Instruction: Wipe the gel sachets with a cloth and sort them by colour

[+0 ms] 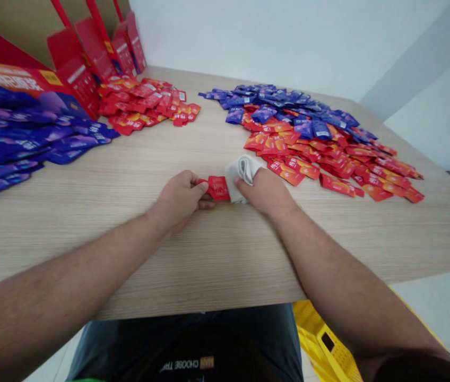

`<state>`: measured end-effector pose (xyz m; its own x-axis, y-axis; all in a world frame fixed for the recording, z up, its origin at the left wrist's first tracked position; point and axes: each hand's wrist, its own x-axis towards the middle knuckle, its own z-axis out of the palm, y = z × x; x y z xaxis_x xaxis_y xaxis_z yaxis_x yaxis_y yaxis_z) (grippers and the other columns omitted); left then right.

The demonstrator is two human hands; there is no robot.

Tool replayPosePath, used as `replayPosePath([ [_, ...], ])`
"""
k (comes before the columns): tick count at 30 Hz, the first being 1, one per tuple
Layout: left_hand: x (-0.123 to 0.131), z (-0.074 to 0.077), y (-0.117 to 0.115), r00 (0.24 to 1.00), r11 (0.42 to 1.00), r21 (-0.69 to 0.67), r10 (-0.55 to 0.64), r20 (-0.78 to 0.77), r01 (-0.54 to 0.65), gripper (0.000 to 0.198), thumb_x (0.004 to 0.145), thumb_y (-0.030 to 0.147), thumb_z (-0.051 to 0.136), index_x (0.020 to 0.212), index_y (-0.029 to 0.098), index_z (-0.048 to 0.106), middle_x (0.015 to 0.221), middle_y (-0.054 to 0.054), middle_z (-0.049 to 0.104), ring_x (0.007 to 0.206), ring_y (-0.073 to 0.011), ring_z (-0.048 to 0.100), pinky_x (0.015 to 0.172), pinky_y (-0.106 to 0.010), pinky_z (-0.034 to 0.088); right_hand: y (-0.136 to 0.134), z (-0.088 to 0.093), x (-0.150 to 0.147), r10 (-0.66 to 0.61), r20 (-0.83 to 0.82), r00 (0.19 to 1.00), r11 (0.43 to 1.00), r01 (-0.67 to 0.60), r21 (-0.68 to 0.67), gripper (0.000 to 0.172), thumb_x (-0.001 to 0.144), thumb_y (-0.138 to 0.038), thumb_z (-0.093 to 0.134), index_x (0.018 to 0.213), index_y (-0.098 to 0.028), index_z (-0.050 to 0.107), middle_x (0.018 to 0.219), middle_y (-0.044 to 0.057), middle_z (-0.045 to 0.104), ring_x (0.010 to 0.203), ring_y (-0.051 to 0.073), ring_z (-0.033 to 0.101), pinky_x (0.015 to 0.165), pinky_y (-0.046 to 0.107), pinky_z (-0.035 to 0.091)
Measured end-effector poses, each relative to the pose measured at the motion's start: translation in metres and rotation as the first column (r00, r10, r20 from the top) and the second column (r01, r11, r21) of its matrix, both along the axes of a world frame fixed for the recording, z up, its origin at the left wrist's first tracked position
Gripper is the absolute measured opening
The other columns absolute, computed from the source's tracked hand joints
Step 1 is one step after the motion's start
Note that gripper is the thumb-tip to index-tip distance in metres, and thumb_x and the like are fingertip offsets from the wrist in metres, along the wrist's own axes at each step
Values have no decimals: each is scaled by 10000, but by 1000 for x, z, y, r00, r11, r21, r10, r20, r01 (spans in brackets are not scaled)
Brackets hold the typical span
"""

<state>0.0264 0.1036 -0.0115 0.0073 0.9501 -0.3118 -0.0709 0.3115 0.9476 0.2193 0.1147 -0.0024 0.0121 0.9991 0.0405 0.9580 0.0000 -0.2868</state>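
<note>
Head view: left-hand fingers (pixel 195 185) pinch a glossy red sachet (pixel 218 188); right-hand fingers (pixel 244 185) clench crumpled white cloth (pixel 232 183).

The pale wood-grain tabletop (pixel 69 228) carries a heap of red sachets (pixel 145 103) and, at left, a mass of purple sachets (pixel 22 132). At right, blue-purple sachets (pixel 288 101) overlap more red sachets (pixel 340 167), and a white cloth (pixel 241 178), apparently folded, lies near the middle.

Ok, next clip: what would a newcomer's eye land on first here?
A broad heap of glossy red and purple foil sachets sprawls across the right of the pale wood-grain table, with a stack of purple foil packets at far left. At centre, the left hand pinches a small red foil sachet, and the right hand rests on a crumpled white cloth.
</note>
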Motion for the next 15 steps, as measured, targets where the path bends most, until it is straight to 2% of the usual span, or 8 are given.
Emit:
replayPosePath([
  [2, 0, 0, 1, 1000, 1000, 4, 14, 11, -14, 152, 905, 62, 553, 836, 178, 482, 732, -39, 674, 602, -142, 671, 568, -285, 606, 9, 1, 18, -100, 6, 995, 995, 99, 28, 461, 891, -476, 560, 1165, -121, 665, 1093, 191, 723, 1020, 319, 679, 845, 390, 509],
  [4, 0, -1, 0, 1000, 1000, 19, 7, 20, -7, 158, 893, 67, 580, 825, 175, 487, 740, -44, 677, 604, -145, 674, 561, -285, 605, 9, 2, 22, -128, -65, 990, 980, 136, 143, 468, 898, -452, 556, 1218, -121, 641, 1137, 182, 716, 1062, 322, 667, 867, 398, 507],
  [5, 0, -2, 0, 1000, 1000, 31, 1, 18, -1, 167, 883, 69, 597, 813, 174, 489, 733, -42, 674, 601, -146, 673, 554, -281, 602, 6, 3, 17, -89, -112, 990, 974, 110, 200, 459, 915, -448, 534, 1231, -130, 636, 1149, 169, 715, 1075, 312, 663, 876, 390, 506],
  [7, -1, -3, 0, 999, 998, 54, -29, 25, 28, 189, 864, 65, 620, 784, 175, 488, 702, -28, 658, 591, -146, 668, 551, -276, 598, -4, 3, 0, 87, -168, 982, 966, -42, 256, 430, 938, -449, 497, 1225, -162, 639, 1147, 130, 723, 1074, 278, 665, 880, 355, 505],
  [9, -2, -3, -1, 998, 997, 65, -52, 47, 49, 213, 846, 54, 633, 762, 177, 480, 663, -6, 632, 577, -144, 663, 555, -277, 597, -9, 2, -15, 238, -148, 960, 959, -208, 195, 418, 931, -475, 507, 1191, -185, 656, 1107, 108, 735, 1035, 258, 678, 861, 330, 510],
  [10, -2, -3, -1, 997, 997, 66, -51, 58, 47, 222, 838, 51, 639, 758, 178, 476, 651, 1, 623, 572, -143, 661, 555, -277, 597, -9, 1, -18, 247, -122, 961, 963, -230, 138, 421, 924, -491, 514, 1162, -182, 669, 1078, 115, 740, 1007, 261, 686, 843, 331, 514],
  [13, -2, -2, -1, 997, 999, 49, -17, 77, 13, 223, 836, 52, 638, 776, 180, 466, 673, -6, 642, 584, -149, 670, 546, -281, 599, 0, 1, -3, 56, -15, 998, 998, -56, 14, 434, 906, -495, 532, 1096, -140, 694, 1027, 172, 738, 967, 305, 695, 809, 370, 522],
  [15, -2, -1, -1, 997, 999, 38, -15, 81, 12, 211, 847, 52, 621, 792, 179, 462, 707, -23, 663, 599, -152, 675, 540, -282, 598, 5, 3, 11, -56, -5, 998, 997, 57, 59, 431, 900, -456, 551, 1146, -126, 678, 1073, 185, 729, 1012, 324, 685, 831, 389, 518],
])
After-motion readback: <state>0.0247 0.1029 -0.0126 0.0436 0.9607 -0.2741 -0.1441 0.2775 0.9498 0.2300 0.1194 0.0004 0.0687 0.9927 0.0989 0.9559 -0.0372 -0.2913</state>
